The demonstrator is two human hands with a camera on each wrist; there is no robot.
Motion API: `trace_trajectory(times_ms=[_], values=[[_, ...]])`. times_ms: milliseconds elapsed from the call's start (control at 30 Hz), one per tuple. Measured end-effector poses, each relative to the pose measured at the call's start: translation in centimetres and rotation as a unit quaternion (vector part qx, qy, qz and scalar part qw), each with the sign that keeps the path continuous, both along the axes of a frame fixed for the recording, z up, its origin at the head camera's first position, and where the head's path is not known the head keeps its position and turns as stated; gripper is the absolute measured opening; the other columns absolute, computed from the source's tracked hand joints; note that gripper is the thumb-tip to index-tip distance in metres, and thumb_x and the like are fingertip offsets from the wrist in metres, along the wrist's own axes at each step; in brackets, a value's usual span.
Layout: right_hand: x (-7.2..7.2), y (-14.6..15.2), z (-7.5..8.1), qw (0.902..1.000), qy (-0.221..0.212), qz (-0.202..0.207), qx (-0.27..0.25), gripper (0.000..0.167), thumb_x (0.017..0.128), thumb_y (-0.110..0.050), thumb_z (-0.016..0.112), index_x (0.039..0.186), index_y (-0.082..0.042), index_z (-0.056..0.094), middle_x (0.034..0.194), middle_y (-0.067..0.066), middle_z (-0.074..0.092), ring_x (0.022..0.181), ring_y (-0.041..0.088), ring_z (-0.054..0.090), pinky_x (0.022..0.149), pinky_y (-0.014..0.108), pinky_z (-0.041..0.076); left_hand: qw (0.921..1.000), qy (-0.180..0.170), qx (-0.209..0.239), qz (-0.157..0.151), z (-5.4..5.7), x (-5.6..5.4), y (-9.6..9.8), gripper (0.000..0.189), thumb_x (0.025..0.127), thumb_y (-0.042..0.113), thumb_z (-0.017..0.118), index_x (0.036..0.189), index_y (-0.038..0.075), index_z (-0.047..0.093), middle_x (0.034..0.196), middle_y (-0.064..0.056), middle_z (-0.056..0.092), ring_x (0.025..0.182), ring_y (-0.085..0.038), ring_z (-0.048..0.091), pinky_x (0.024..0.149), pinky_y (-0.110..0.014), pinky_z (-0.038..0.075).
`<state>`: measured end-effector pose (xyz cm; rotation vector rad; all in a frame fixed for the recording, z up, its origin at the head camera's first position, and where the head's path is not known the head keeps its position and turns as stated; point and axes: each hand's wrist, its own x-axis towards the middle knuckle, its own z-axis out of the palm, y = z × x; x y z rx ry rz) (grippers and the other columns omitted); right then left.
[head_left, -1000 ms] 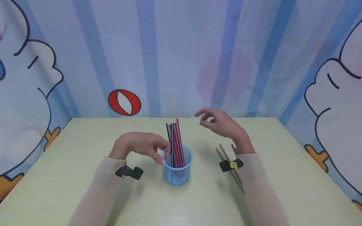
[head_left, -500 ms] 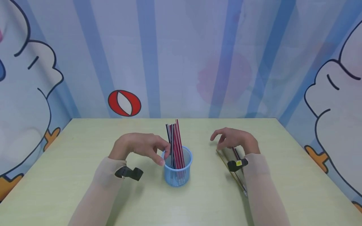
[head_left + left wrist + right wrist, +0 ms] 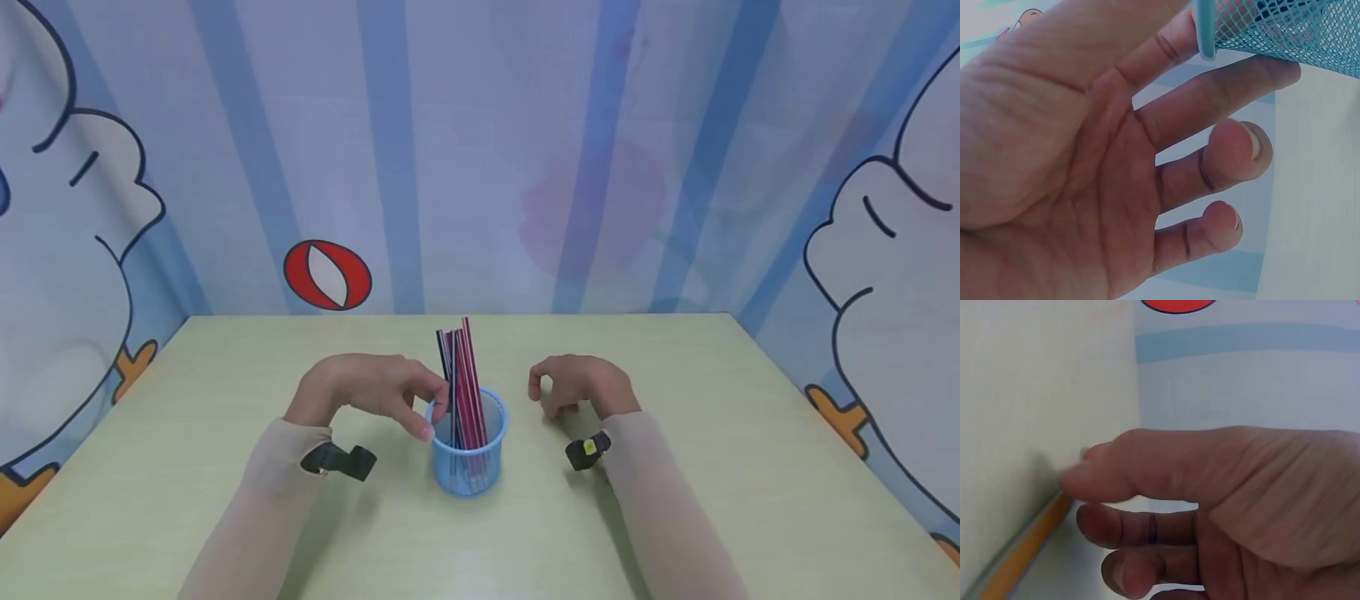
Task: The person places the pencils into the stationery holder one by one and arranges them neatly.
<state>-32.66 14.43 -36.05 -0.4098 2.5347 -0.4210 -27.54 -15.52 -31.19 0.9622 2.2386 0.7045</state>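
A blue mesh pen cup stands upright on the table, with several striped pencils in red and black leaning in it. My left hand holds the cup's left rim between thumb and fingers. The left wrist view shows the cup's mesh at the fingertips. To the right of the cup, my right hand is low over the table. In the right wrist view, its thumb and forefinger pinch the end of an orange-gold pencil. That pencil's far end is out of view.
The pale table ends at a blue-striped backdrop with cartoon figures. Dark wrist cameras sit on both wrists. The right forearm covers the spot where several loose pencils lay.
My right hand has come down to the loose pencils on the right, then moved left toward the cup with a gold pencil. My left hand has stayed at the cup's rim.
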Motion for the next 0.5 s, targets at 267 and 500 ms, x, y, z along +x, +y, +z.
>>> trace_trajectory(times_ms=[267, 500], values=[[0.24, 0.04, -0.11, 0.9999, 0.001, -0.008, 0.005, 0.032, 0.081, -0.006, 0.071, 0.105, -0.026, 0.062, 0.072, 0.003, 0.053, 0.063, 0.018, 0.050, 0.066, 0.036, 0.038, 1.0000, -0.003, 0.004, 0.000, 0.07, -0.01, -0.02, 0.016, 0.088, 0.022, 0.078, 0.094, 0.018, 0.064, 0.088, 0.004, 0.059, 0.071, -0.013, 0.050, 0.068, -0.031, 0.039], [-0.57, -0.28, -0.09, 0.9966, 0.004, 0.057, -0.059, 0.031, 0.084, -0.002, 0.066, 0.108, -0.021, 0.062, 0.066, 0.001, 0.053, 0.055, 0.015, 0.045, 0.061, 0.032, 0.038, 1.0000, -0.004, 0.002, -0.002, 0.06, -0.04, -0.04, 0.017, 0.088, 0.024, 0.078, 0.095, 0.016, 0.063, 0.089, 0.003, 0.060, 0.073, -0.015, 0.052, 0.069, -0.031, 0.040]])
